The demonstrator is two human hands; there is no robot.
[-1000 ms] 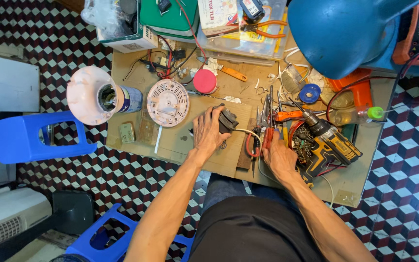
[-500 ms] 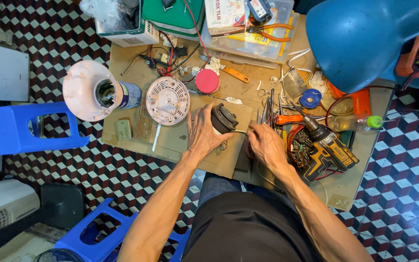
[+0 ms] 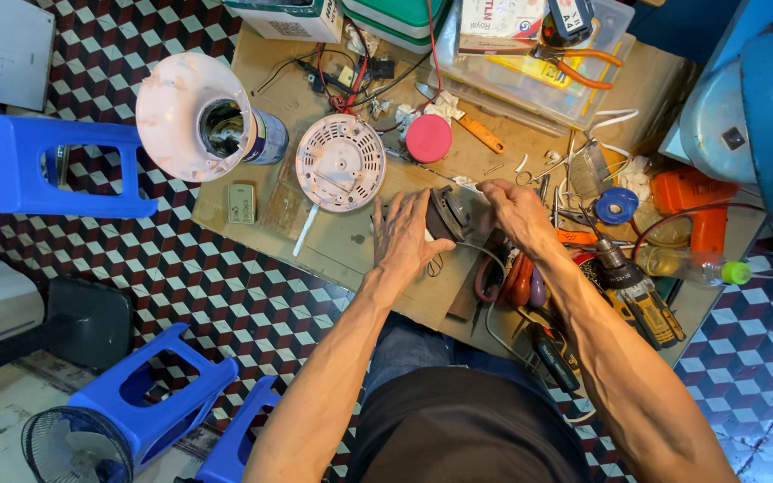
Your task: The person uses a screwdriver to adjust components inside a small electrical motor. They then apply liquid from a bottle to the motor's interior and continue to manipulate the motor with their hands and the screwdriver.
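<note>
Thing in hand: a small dark motor block, compact and roughly round, lying on the table just in front of the person, between the two hands.
Left hand: laid flat with fingers spread, its fingers against the left side of the motor block, pressing and steadying rather than closed around it.
Right hand: fingers pinched together at the upper right edge of the motor block; whether they grip a small part, a wire or a slim tool there I cannot tell.
Weight and stiffness: it looks like metal and windings, so I judge it heavy for its bulk, rigid, and unlikely to slide on the cardboard-covered top.
Fragile parts: a thin grey wire trails from the block toward the person; I judge that and any fine windings the parts to spare from pulling.
Where to hold: by the solid outer body, from opposite sides, not by the wire.
Nearby left: a white round vented cover lies flat beyond the left hand, well apart from a white funnel-shaped housing.
Nearby right: a red round lid, orange-handled pliers on a clear box, a blue tape roll and a yellow-and-black drill beside the right forearm.
</note>
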